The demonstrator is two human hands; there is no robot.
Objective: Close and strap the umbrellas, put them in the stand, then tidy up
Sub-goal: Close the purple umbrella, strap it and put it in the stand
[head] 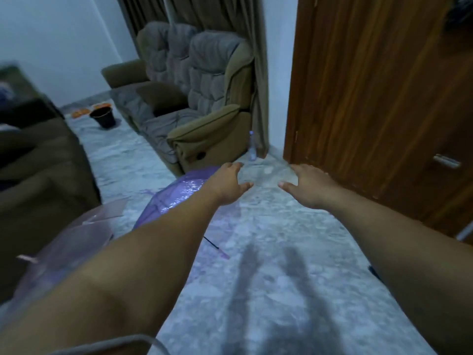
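A clear purple umbrella lies spread on the marble floor, partly hidden behind my left forearm. A second, paler pink-purple umbrella lies spread at the lower left beside the brown sofa. Both my arms reach forward over the floor. My left hand hovers above the far edge of the purple umbrella with fingers relaxed and holds nothing. My right hand is stretched out to its right, fingers straight, also holding nothing. A black bucket stands far back on the floor.
A grey-brown recliner sofa stands ahead against curtains. A brown sofa is on the left. A wooden door stands on the right. A plastic bottle stands by the wall corner. Orange items lie near the bucket.
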